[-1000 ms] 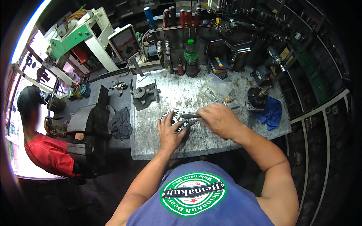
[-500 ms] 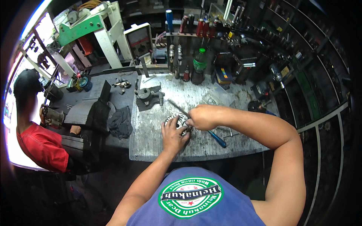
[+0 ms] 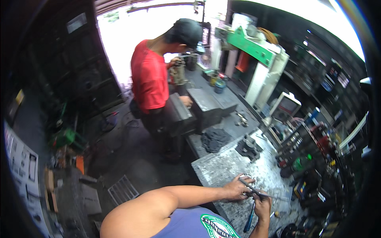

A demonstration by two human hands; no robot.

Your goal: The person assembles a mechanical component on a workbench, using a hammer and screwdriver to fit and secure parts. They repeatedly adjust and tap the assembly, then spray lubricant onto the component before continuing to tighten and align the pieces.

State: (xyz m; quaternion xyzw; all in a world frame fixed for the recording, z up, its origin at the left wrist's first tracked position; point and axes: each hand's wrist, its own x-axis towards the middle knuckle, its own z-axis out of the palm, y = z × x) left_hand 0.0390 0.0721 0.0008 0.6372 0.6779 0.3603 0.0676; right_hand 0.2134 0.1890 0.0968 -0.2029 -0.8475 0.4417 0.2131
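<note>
My left hand (image 3: pixel 237 189) grips a small toothed metal part (image 3: pixel 251 192) at the near edge of the grey speckled workbench (image 3: pixel 222 168). My right hand (image 3: pixel 262 206) is closed just right of it, touching the same part. A blue-handled tool (image 3: pixel 249 219) hangs down from under that hand. A thin metal rod (image 3: pixel 274 195) sticks out to the right between the two hands. How the part and rod join is hidden by my fingers.
A person in a red shirt (image 3: pixel 149 78) and dark cap works at the far bench. On the benches lie a dark rag (image 3: pixel 214 139), a small dark vise (image 3: pixel 248 147) and a grey metal box (image 3: pixel 204 106). A green and white press (image 3: pixel 258 53) stands behind. Shelves of tools and a green bottle (image 3: pixel 303 162) fill the right.
The view has swung far to the left, so the person in red is now at the top centre. Both hands have stayed together on the metal part.
</note>
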